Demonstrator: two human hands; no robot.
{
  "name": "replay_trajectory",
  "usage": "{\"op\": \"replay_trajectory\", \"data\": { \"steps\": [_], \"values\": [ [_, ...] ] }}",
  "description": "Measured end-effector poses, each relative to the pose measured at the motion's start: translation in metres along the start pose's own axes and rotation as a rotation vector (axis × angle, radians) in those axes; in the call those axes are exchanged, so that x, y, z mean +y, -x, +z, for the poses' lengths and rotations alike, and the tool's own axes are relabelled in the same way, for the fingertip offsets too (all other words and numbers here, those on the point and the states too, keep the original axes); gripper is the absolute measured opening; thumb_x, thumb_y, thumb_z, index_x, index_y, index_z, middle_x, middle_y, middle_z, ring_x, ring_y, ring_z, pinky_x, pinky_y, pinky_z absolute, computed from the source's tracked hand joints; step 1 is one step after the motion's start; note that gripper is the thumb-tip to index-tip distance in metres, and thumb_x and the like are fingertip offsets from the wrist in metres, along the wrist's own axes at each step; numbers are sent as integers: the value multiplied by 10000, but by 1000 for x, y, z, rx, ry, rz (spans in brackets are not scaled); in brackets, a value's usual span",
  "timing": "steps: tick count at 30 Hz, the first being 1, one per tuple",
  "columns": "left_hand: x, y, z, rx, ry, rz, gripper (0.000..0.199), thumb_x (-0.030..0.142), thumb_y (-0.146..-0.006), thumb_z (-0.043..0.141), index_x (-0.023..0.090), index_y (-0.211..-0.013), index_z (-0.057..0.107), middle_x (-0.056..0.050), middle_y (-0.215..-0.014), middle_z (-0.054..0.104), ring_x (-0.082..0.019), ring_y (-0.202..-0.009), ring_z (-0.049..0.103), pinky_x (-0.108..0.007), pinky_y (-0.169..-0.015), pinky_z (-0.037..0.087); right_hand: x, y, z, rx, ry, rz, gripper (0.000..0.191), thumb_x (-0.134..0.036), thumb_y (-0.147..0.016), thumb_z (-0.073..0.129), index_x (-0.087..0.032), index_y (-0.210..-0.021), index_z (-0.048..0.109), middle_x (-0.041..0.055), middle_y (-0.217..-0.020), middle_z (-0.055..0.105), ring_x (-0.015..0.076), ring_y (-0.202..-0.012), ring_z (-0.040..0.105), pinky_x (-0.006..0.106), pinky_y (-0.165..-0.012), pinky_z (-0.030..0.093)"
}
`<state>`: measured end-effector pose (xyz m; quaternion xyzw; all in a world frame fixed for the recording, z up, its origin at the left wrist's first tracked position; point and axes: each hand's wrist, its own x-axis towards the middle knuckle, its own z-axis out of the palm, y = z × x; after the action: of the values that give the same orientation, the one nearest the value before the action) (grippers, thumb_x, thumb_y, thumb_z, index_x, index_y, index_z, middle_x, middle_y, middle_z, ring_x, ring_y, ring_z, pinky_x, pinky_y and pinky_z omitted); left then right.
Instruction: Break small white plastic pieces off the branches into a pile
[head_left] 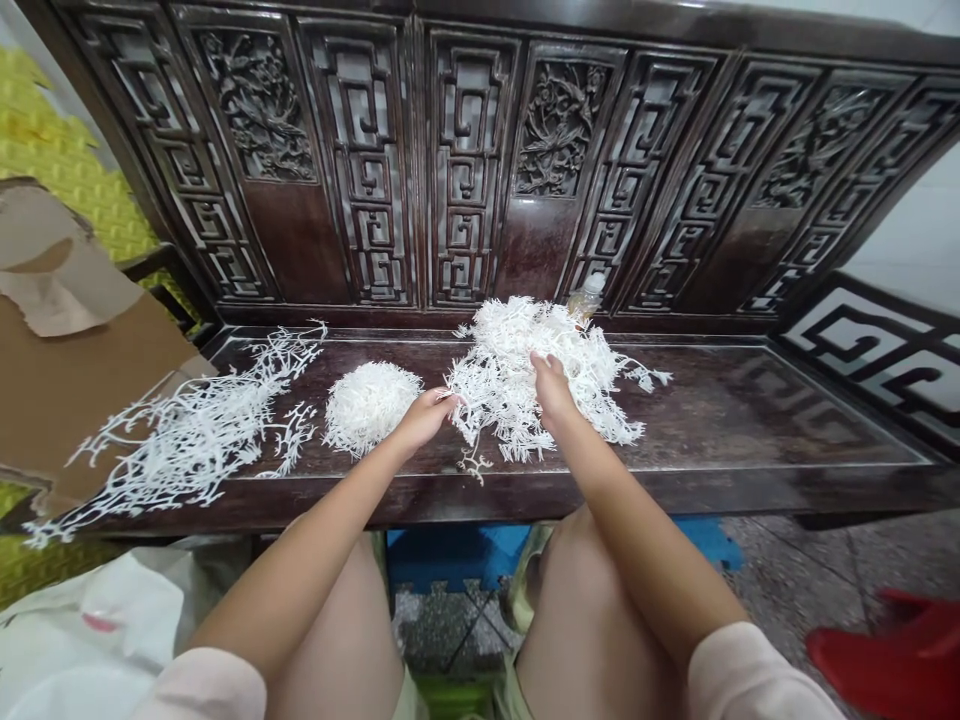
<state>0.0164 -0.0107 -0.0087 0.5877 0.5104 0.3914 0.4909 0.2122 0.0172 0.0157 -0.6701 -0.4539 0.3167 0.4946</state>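
Note:
A loose heap of white, branched coral-like sprigs point(510, 375) lies on the dark wooden bench seat point(720, 420), directly in front of me. My right hand point(553, 388) rests on top of it, with the fingers curled down among the sprigs. My left hand point(424, 420) reaches the heap's left edge, its fingertips closed on sprigs there. Left of that hand sits a dense white ball of sprigs point(367, 408). Further left, a long spread of similar sprigs point(195, 430) extends past the seat's edge.
A carved dark wooden backrest point(465, 170) rises behind the seat, and a small bottle point(586, 300) stands partly hidden behind the heap. Brown cardboard point(67, 370) lies at left, a white plastic bag point(90, 630) at lower left, and a red object point(892, 650) at lower right.

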Motion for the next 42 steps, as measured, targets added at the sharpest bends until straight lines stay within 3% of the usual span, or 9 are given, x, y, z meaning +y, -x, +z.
{"op": "replay_trajectory", "data": {
  "steps": [3, 6, 9, 13, 18, 24, 32, 39, 42],
  "values": [
    [-2, -2, -3, 13, -31, -27, 295, 380, -714, 439, 135, -795, 582, -14, -711, 548, -115, -624, 447, -240, -622, 344, -9, 4, -3, 220, -30, 7, 578, -500, -717, 409, -194, -1205, 358, 153, -1260, 266, 292, -1212, 201, 483, -955, 210],
    [1, 0, -6, 21, -76, -37, 294, 383, -721, 420, 145, -778, 583, -26, -772, 570, -129, -670, 462, -243, -641, 347, -19, 13, -4, 243, 13, -348, 400, -406, -758, 386, -191, -1085, 466, 113, -1163, 377, 229, -1147, 304, 409, -955, 231],
    [4, 2, -7, 22, -58, -39, 282, 385, -713, 429, 147, -745, 578, -37, -802, 582, -143, -720, 478, -243, -654, 350, -22, 23, 2, -179, 70, -502, 237, -337, -759, 405, -185, -859, 557, 66, -943, 522, 176, -923, 466, 343, -846, 336],
    [6, 2, -9, 27, 94, -95, 248, 366, -697, 464, 145, -738, 569, -27, -766, 571, -125, -684, 478, -236, -630, 351, -17, 32, 15, -650, 130, -449, 128, -250, -706, 460, -181, -756, 556, 36, -845, 544, 151, -802, 491, 309, -764, 361],
    [3, -3, -15, 10, 340, -165, 184, 318, -676, 509, 141, -689, 558, 4, -603, 515, -92, -547, 448, -231, -575, 344, -11, 34, 21, -780, 151, -414, 161, -124, -634, 473, -189, -778, 507, 20, -895, 504, 158, -904, 458, 305, -788, 339],
    [1, -4, -24, -23, 428, -240, 155, 292, -660, 540, 137, -657, 538, 8, -586, 503, -82, -534, 443, -219, -546, 335, -10, 37, 22, -1017, 121, -191, 381, -353, -673, 570, -212, -1007, 453, -2, -770, 548, 120, -658, 497, 264, -627, 371],
    [-7, -4, -25, 42, 119, -211, 220, 349, -677, 502, 160, -776, 553, -11, -775, 559, -116, -679, 494, -238, -612, 365, -9, 36, 28, -1048, 219, -220, 298, -441, -655, 547, -145, -632, 563, -44, -475, 416, 66, -434, 356, 219, -469, 283],
    [11, 4, -18, 346, -404, 318, 203, 255, -742, 437, 186, -896, 549, -38, -880, 515, -154, -850, 473, -290, -785, 370, -5, 32, 31, -887, 43, 5, 276, -419, -657, 539, -154, -580, 535, -55, -430, 354, 60, -413, 320, 221, -464, 287],
    [24, 15, -13, 356, -496, 439, 213, 205, -763, 385, 190, -898, 548, -40, -878, 511, -165, -877, 464, -305, -804, 368, -2, 27, 31, -786, 22, 36, 248, -391, -665, 534, -150, -612, 557, -49, -435, 372, 65, -414, 338, 226, -473, 293]
  ]
}}
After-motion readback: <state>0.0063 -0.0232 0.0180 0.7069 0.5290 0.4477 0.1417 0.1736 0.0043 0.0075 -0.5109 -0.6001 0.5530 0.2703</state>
